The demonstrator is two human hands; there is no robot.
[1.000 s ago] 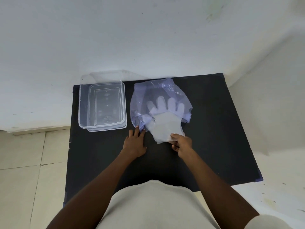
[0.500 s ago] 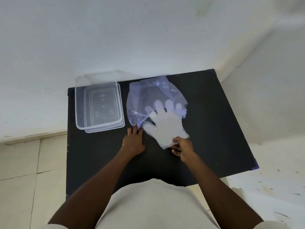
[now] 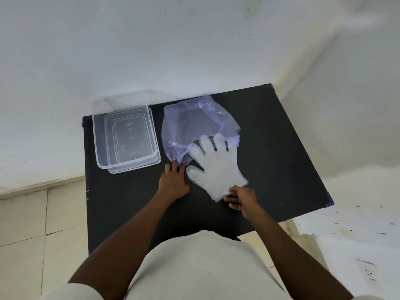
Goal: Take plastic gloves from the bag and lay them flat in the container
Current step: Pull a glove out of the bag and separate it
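A translucent purple plastic bag (image 3: pixel 192 124) lies on the black table (image 3: pixel 281 161), its mouth facing me. A whitish plastic glove (image 3: pixel 216 167) lies mostly outside the bag, only its fingertips still under the bag's edge. My right hand (image 3: pixel 240 197) pinches the glove's cuff at the near end. My left hand (image 3: pixel 173 180) rests flat on the table, its fingertips pressing down the bag's near left corner. A clear rectangular container (image 3: pixel 125 137) stands to the left of the bag, with nothing visible inside.
A clear lid (image 3: pixel 121 99) leans behind the container against the white wall. The table's right edge runs diagonally near a white ledge (image 3: pixel 357 224). Tiled floor lies to the left of the table.
My right hand has pulled the glove toward me, so most of it now lies outside the bag. My left hand has kept the bag's corner pinned.
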